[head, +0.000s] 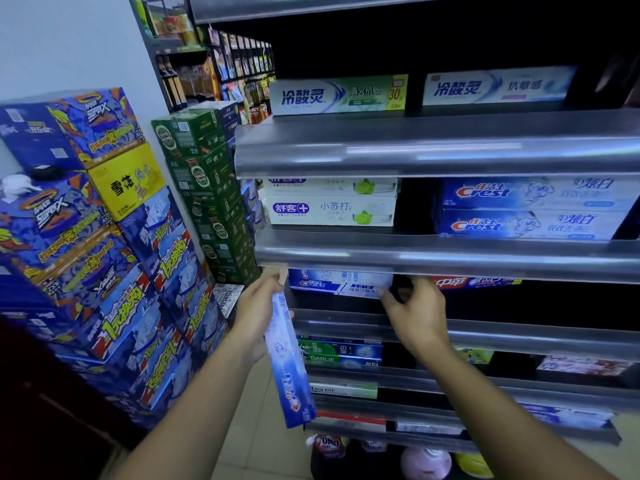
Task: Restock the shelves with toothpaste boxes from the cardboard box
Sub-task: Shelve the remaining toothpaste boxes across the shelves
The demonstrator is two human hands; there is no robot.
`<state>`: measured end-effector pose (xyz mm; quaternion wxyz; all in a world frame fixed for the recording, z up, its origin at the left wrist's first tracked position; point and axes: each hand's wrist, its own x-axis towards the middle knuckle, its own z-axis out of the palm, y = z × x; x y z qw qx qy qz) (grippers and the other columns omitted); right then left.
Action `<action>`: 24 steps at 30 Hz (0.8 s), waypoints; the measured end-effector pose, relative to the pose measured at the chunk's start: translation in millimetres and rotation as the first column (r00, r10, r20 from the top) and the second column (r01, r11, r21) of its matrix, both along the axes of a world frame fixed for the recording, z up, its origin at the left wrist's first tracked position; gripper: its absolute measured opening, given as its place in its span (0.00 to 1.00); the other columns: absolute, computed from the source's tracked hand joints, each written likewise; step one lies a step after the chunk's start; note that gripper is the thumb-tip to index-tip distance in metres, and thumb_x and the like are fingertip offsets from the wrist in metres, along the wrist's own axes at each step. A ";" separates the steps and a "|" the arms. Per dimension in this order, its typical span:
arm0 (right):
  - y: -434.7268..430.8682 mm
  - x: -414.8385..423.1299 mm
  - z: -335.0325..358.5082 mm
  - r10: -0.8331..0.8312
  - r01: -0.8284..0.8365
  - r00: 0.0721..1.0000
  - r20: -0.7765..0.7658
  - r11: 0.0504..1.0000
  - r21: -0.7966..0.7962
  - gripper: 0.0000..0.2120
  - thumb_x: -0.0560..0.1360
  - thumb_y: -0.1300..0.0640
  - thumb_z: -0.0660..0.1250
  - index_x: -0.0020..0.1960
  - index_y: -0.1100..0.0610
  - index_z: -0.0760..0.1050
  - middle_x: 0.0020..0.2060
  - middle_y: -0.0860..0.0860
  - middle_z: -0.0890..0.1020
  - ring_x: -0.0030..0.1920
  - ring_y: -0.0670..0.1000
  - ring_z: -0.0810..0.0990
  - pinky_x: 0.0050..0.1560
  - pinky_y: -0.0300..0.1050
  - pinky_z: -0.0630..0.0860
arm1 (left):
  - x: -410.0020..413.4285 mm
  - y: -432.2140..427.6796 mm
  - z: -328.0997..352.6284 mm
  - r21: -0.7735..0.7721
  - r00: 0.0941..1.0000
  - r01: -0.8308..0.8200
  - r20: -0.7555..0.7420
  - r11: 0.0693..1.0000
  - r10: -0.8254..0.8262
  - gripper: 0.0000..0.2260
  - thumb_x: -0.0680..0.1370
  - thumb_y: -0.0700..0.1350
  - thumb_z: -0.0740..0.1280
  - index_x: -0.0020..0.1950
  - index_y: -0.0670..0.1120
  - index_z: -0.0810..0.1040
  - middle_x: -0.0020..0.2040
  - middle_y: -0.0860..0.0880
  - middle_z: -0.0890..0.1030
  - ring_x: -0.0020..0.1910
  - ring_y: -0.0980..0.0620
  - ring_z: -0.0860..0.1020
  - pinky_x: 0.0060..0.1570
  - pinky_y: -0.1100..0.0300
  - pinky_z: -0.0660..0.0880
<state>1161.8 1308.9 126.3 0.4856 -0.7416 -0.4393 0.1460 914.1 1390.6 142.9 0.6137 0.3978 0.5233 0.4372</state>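
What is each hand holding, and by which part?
The left hand grips a blue toothpaste box near its upper end; the right hand pinches the right end of a shelved box.

Blue toothpaste box (289, 362) — tilted, near-upright; Crest box (339, 284) — flat on shelf (346, 323).

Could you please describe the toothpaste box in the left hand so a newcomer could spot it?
Find the grey metal shelves of toothpaste. At their left edge, the left hand grips a long blue-and-white cardboard toothpaste box. Unlike the shelved boxes lying level, it alone hangs nearly upright.
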 end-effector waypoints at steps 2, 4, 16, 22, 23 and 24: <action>-21.9 -12.9 -5.9 0.151 -0.151 0.989 0.004 0.985 0.082 0.16 0.76 0.53 0.74 0.60 0.43 0.75 0.50 0.42 0.79 0.46 0.42 0.80 0.43 0.36 0.77 | -6.5 -2.8 -3.0 -0.047 0.998 -0.063 0.008 0.997 0.064 0.07 0.77 0.44 0.67 0.52 0.45 0.82 0.43 0.45 0.82 0.33 0.47 0.83 0.35 0.57 0.78; -37.1 -25.0 -14.4 0.329 -0.325 0.940 -0.095 0.944 0.058 0.18 0.75 0.51 0.75 0.63 0.41 0.76 0.50 0.39 0.80 0.47 0.41 0.81 0.44 0.32 0.78 | -10.0 -5.0 -2.4 -0.093 0.992 -0.108 0.054 0.990 0.114 0.06 0.76 0.44 0.66 0.48 0.45 0.82 0.37 0.47 0.81 0.32 0.48 0.83 0.37 0.58 0.78; -47.8 -25.0 -23.1 0.401 -0.480 0.633 -0.662 0.875 0.071 0.11 0.70 0.67 0.78 0.52 0.61 0.83 0.39 0.59 0.84 0.33 0.54 0.81 0.36 0.45 0.81 | 4.6 -17.8 6.6 -0.084 0.903 -0.104 0.409 0.991 0.130 0.08 0.85 0.50 0.61 0.54 0.47 0.76 0.37 0.48 0.78 0.38 0.49 0.81 0.34 0.55 0.81; -52.9 -18.2 -9.1 0.350 -0.378 0.612 -0.709 0.917 0.126 0.10 0.71 0.73 0.74 0.52 0.69 0.80 0.36 0.62 0.84 0.30 0.54 0.80 0.33 0.43 0.80 | 0.4 -38.4 -2.9 -0.015 0.949 0.119 0.297 0.993 -0.110 0.11 0.79 0.41 0.69 0.61 0.46 0.75 0.62 0.40 0.84 0.60 0.42 0.83 0.61 0.50 0.79; -56.0 -22.1 -9.3 0.358 -0.407 0.610 -0.707 0.907 0.108 0.10 0.71 0.73 0.74 0.52 0.70 0.80 0.37 0.63 0.84 0.31 0.54 0.81 0.34 0.44 0.81 | 3.9 -44.0 -5.8 -0.008 0.949 0.149 0.281 0.989 -0.141 0.11 0.79 0.40 0.69 0.61 0.45 0.75 0.62 0.39 0.84 0.60 0.42 0.83 0.60 0.50 0.79; -59.4 -26.4 -10.3 0.369 -0.448 0.617 -0.695 0.891 0.076 0.10 0.71 0.72 0.75 0.51 0.70 0.80 0.38 0.63 0.84 0.32 0.55 0.82 0.36 0.45 0.81 | 7.4 -48.9 -7.8 0.003 0.951 0.165 0.263 0.986 -0.160 0.10 0.79 0.39 0.69 0.60 0.44 0.76 0.61 0.39 0.84 0.59 0.43 0.84 0.58 0.51 0.80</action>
